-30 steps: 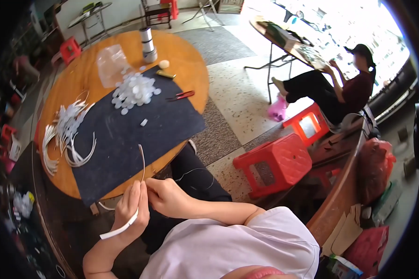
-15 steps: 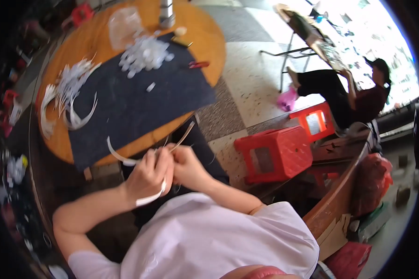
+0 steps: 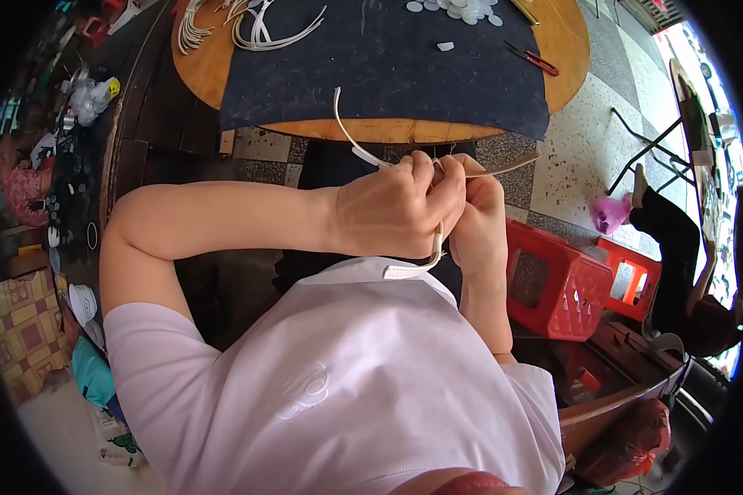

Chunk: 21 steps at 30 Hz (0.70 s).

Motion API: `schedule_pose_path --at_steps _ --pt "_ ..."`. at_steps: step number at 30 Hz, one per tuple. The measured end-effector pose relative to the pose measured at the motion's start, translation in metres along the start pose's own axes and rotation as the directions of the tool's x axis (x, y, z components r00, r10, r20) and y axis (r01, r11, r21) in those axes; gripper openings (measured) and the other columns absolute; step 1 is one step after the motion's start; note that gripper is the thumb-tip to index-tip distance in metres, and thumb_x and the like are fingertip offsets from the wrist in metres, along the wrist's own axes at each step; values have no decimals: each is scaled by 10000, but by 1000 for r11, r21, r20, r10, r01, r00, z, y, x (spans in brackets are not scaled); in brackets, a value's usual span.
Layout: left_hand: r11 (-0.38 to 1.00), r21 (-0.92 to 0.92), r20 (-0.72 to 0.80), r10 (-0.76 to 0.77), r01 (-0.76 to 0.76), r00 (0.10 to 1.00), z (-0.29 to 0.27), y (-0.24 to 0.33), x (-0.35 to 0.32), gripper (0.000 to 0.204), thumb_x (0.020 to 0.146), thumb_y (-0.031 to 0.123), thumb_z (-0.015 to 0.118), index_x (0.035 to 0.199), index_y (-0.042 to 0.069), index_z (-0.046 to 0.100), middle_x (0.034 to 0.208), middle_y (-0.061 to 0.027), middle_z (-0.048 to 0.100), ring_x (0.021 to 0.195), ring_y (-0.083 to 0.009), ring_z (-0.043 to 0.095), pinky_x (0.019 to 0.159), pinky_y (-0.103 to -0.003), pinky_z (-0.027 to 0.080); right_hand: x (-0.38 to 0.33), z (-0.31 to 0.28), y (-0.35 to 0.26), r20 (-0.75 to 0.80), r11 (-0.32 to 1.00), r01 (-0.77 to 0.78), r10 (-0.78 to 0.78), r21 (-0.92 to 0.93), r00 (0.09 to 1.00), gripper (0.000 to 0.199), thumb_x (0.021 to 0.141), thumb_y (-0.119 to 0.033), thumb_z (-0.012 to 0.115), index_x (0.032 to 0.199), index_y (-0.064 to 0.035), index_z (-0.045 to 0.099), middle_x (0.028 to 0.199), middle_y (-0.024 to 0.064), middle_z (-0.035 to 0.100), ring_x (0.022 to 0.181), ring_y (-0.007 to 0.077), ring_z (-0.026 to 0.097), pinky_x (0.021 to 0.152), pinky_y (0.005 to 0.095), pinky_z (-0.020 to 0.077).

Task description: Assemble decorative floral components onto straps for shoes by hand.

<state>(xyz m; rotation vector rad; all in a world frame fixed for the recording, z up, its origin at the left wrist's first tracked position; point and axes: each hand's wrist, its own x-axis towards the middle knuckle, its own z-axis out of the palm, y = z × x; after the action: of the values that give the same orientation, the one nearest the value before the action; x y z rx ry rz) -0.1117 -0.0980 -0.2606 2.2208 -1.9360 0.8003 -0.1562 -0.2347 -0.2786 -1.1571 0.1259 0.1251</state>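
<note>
Both hands are closed together in front of my chest, just off the near edge of the table. My left hand (image 3: 396, 206) pinches narrow white straps (image 3: 413, 271), its fingers overlapping those of my right hand (image 3: 480, 210). One strap end curves up to the left, a beige strap end (image 3: 512, 167) sticks out to the right, and another hangs below toward my shirt. Where the straps meet is hidden by my fingers. Beyond, on a dark mat (image 3: 347, 82), lie a small white piece (image 3: 445, 46), red-handled snips (image 3: 541, 63) and more white straps (image 3: 285, 41).
White translucent discs (image 3: 470, 8) are heaped on the mat at the back. The mat covers part of a round wooden table (image 3: 570, 49). Red plastic stools (image 3: 565, 285) stand at my right. Farther right, another person (image 3: 673, 239) sits at a folding table.
The view has turned and tilted, so the table appears higher and my hands farther right. My hands stay together on the straps.
</note>
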Motion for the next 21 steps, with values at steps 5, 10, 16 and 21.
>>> schedule_pose_path --at_steps 5,10,16,21 --pt "997 -72 -21 2 -3 1000 -6 1 2 348 633 116 640 870 -131 578 904 -229 517 621 -247 493 468 -263 460 -3 -4 -7 40 999 -8 6 50 999 128 835 28 509 947 -20 469 706 36 554 569 84 537 463 195 427" --pt "992 -128 -130 -17 0 991 -2 -3 1 203 677 103 594 792 -64 605 838 -164 545 559 -193 491 485 -247 451 -2 -6 -12 98 996 86 -82 -36 992 314 779 102 541 1046 -25 433 759 52 565 630 111 570 532 208 455" --pt "965 -262 -156 -65 22 986 -15 -32 -18 335 640 29 705 940 -57 581 901 -177 541 622 -187 543 475 -250 478 -19 -42 -50 12 509 190 -332 -840 943 301 797 31 574 1079 -3 473 786 86 626 692 161 613 583 249 480" --pt "862 -501 -172 -183 74 968 -49 -31 -18 423 625 -7 741 1004 -23 553 875 -145 568 586 -200 575 467 -255 484 -18 -39 -77 -149 513 369 -716 -775 682 112 799 27 572 909 26 593 786 82 629 726 142 587 625 230 454"
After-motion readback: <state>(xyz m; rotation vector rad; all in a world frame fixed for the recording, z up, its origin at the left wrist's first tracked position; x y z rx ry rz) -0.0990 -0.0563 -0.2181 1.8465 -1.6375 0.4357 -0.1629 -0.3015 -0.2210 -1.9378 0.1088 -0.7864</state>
